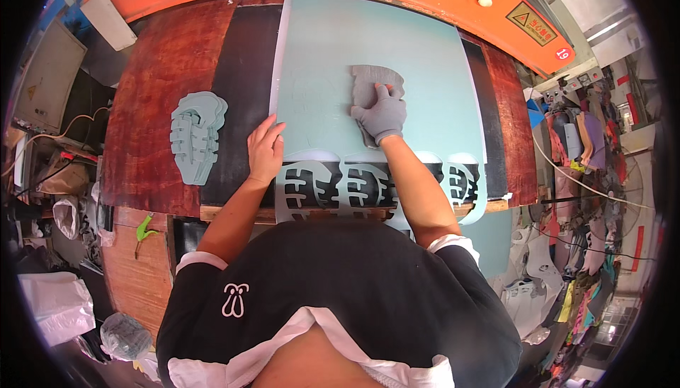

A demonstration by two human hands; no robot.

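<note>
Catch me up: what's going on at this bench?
A person's grey-gloved right hand is on a grey contoured block, which sits on a pale green flat sheet. The bare left hand is at the sheet's left edge; contact is unclear. Slotted cut-outs line the near end. Left, stacked pale green slotted pieces lie on a red-brown board.

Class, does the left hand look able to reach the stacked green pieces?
Probably yes: the left hand looks empty, and only flat board lies between it and the stacked green pieces.
</note>
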